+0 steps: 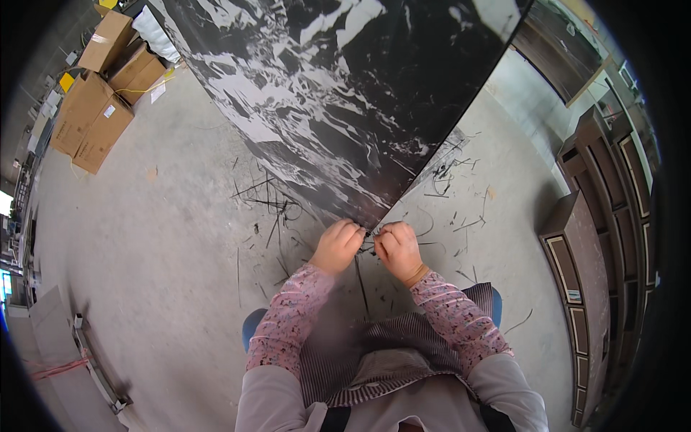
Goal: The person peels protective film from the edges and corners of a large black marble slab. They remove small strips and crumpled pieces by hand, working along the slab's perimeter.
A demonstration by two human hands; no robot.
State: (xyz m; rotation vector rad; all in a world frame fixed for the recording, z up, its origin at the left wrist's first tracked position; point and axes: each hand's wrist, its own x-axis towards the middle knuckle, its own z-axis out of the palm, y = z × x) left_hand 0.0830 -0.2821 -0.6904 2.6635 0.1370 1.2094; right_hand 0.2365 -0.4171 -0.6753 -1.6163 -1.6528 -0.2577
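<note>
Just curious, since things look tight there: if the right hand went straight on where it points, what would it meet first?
The right hand would most likely meet the near corner of the black-and-white marbled panel, right by its fingertips; depth is unclear, so it might pass underneath.

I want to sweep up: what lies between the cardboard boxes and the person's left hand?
In the head view: grey floor, with loose dark strips scattered on it toward the left hand.
</note>
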